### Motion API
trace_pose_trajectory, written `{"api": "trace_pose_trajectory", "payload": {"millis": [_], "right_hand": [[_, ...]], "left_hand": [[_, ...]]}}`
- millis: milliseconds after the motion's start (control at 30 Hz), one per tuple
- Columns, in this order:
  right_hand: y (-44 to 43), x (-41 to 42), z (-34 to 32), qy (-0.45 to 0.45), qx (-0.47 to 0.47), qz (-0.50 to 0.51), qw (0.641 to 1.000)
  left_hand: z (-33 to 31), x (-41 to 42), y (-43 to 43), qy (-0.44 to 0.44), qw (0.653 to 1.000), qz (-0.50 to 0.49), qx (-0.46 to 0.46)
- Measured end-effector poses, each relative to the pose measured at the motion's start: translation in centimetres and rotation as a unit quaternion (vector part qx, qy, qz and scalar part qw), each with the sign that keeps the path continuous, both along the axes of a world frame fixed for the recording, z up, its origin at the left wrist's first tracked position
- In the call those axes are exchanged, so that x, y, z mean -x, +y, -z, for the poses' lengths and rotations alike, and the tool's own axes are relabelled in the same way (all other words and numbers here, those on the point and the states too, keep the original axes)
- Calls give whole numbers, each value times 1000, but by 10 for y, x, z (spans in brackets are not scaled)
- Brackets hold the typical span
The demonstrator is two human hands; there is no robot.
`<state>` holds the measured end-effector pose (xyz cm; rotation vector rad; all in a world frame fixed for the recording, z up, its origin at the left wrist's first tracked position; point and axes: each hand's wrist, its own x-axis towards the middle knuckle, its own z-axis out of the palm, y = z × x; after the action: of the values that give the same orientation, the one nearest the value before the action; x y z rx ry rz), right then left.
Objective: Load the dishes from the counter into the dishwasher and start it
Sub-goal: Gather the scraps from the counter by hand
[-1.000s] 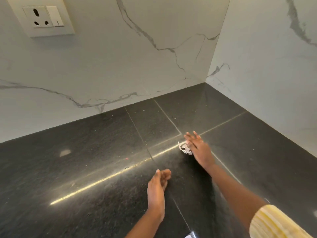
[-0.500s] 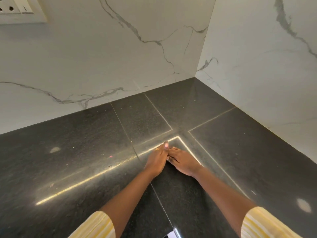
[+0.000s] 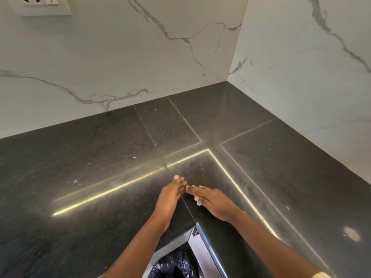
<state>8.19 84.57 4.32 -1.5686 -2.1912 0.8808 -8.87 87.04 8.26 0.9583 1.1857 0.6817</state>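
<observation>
One black counter [image 3: 80, 177], left hand [image 3: 170, 195] unclenched on edge, right hand [image 3: 215, 200] laid flat over one white scrap [image 3: 198, 202]

The black stone counter [image 3: 80, 227] fills the corner, and its seams [image 3: 207, 149] meet just beyond the fingers [image 3: 179, 182] of the left hand [image 3: 170, 195]. A pink speck [image 3: 134, 157] lies beyond and left of those fingers, with pale crumbs [image 3: 75, 181] farther left. A white scrap [image 3: 198, 202] lies on the stone, just under the fingers [image 3: 193, 190] of the right hand [image 3: 214, 199].

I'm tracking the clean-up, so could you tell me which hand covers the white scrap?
The right hand: a white scrap peeks out beneath its flat fingers. The left hand stands on edge, with no scrap showing.
</observation>
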Motion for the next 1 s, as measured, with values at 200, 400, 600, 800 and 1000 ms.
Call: {"api": "trace_pose_trajectory", "payload": {"millis": [200,400,600,800,1000], "right_hand": [[-14,-16,-9,172,35,157,972],[-3,-36,-1,-286,-54,-50,955],[8,-25,-9,-359,-51,-101,926],[-4,-19,-3,-350,-96,-158,918],[-24,-10,6,-344,-141,-196,907]], "left_hand": [[13,27,-90,-102,963,-89,233],[76,11,-110,-190,883,-126,411],[90,-14,-96,-348,846,-196,354],[91,-25,-96,-384,829,-265,308],[88,-34,-95,-393,809,-319,300]]}}
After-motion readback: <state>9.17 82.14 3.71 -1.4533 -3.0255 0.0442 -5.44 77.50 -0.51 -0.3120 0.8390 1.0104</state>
